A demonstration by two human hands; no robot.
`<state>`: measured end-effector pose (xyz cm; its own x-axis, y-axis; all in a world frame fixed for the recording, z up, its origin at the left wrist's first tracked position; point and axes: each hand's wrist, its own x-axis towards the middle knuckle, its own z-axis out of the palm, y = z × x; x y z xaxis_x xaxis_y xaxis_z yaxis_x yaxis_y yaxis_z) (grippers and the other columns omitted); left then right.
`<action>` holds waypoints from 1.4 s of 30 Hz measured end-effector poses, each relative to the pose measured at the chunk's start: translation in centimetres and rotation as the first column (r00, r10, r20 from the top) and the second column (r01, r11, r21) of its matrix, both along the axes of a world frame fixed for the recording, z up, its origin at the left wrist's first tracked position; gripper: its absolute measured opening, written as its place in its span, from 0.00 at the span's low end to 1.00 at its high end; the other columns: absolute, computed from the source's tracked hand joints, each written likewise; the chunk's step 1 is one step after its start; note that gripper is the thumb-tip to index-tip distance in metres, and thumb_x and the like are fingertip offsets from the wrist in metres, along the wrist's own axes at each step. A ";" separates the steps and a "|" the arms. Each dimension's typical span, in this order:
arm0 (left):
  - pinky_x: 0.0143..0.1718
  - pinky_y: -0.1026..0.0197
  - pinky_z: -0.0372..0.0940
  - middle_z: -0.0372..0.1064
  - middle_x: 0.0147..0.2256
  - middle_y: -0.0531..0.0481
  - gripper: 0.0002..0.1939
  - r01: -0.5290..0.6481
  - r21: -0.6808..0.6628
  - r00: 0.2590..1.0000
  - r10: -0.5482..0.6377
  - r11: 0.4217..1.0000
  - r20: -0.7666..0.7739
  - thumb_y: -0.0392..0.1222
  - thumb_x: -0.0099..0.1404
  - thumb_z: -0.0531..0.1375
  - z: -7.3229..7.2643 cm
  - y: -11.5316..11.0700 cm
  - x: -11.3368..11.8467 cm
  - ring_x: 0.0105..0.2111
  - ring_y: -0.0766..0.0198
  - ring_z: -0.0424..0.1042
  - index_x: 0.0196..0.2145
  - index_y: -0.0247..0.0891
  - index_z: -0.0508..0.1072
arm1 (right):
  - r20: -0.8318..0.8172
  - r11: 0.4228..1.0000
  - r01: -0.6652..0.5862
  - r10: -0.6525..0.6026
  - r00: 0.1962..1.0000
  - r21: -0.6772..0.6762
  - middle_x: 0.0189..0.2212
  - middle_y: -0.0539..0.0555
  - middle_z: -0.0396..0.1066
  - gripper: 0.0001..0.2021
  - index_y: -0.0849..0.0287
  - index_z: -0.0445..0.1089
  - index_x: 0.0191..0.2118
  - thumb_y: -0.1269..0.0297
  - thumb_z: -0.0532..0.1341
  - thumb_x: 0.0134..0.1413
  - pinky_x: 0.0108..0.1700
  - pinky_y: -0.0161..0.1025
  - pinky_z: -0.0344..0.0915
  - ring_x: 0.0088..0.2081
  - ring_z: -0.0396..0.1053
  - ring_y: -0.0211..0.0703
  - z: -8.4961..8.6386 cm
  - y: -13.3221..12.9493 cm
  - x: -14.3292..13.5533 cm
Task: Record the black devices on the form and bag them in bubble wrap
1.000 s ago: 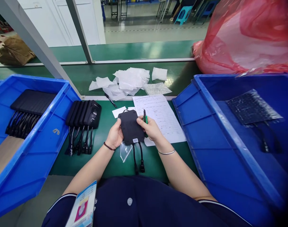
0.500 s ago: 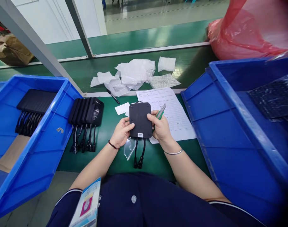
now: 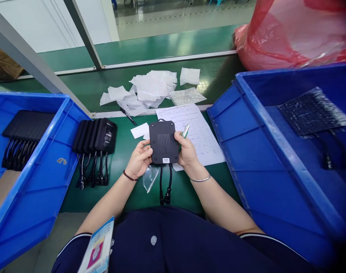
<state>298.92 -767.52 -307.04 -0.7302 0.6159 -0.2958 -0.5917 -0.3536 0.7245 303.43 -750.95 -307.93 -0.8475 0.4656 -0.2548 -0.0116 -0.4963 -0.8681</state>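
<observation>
A flat black electronic box (image 3: 163, 142) with a small white label and two plug-ended cables (image 3: 166, 185) hanging from it is held up in front of me. My left hand (image 3: 139, 159) pinches its left edge. On the opposite edge my right hand (image 3: 187, 149) grips the box and also keeps a green utility knife (image 3: 184, 132) between its fingers. A clear zip bag (image 3: 150, 177) lies on the table below my left hand. Under and behind the box are white cards (image 3: 140, 131) and a handwritten paper sheet (image 3: 201, 134).
To the left, several similar black boxes (image 3: 95, 134) stand in a row beside a blue bin (image 3: 55, 159) with more inside. Another blue bin (image 3: 232, 151) on the right contains a bubble-wrapped unit (image 3: 312, 112). Bubble wrap pieces (image 3: 154, 87), a marker (image 3: 128, 116) and a red bag (image 3: 287, 41) lie further back.
My view has turned slightly right, so most things appear shifted left. The box has tilted a little, and its ribbed face shows more clearly. Both hands keep their hold.
</observation>
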 end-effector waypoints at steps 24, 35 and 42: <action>0.53 0.47 0.62 0.64 0.55 0.43 0.33 -0.076 0.138 0.994 0.064 0.988 0.085 0.65 0.52 0.61 0.5 -0.3 0.4 0.58 0.46 0.58 0.47 0.39 0.71 | -0.314 0.862 -0.492 0.504 0.804 0.123 0.39 0.56 0.72 0.27 0.54 0.65 0.51 0.41 0.57 0.52 0.14 0.30 0.46 0.16 0.54 0.28 2.1 -2.1 1.6; 0.57 0.33 0.52 0.62 0.57 0.34 0.31 0.098 0.317 0.975 -0.156 0.943 0.161 0.55 0.65 0.49 1.7 -0.7 0.0 0.61 0.41 0.54 0.58 0.31 0.62 | -0.215 0.966 -0.156 0.201 0.956 0.206 0.30 0.49 0.70 0.18 0.51 0.58 0.51 0.48 0.54 0.59 0.16 0.31 0.57 0.18 0.62 0.32 2.4 -0.1 1.6; 0.54 0.30 0.54 0.56 0.60 0.31 0.37 0.259 0.332 0.942 -0.313 0.907 0.119 0.63 0.64 0.47 1.7 -0.9 0.1 0.60 0.35 0.52 0.60 0.31 0.59 | -0.210 0.869 0.055 0.057 0.976 0.492 0.35 0.52 0.69 0.12 0.55 0.69 0.44 0.56 0.58 0.59 0.29 0.34 0.69 0.28 0.67 0.33 3.2 0.2 2.0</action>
<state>299.04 -768.46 -305.39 -0.4657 0.8705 -0.1593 -0.8028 -0.3399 0.4898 305.47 -750.74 -304.78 -0.8550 0.4818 0.1919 -0.2215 -0.0047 -0.9751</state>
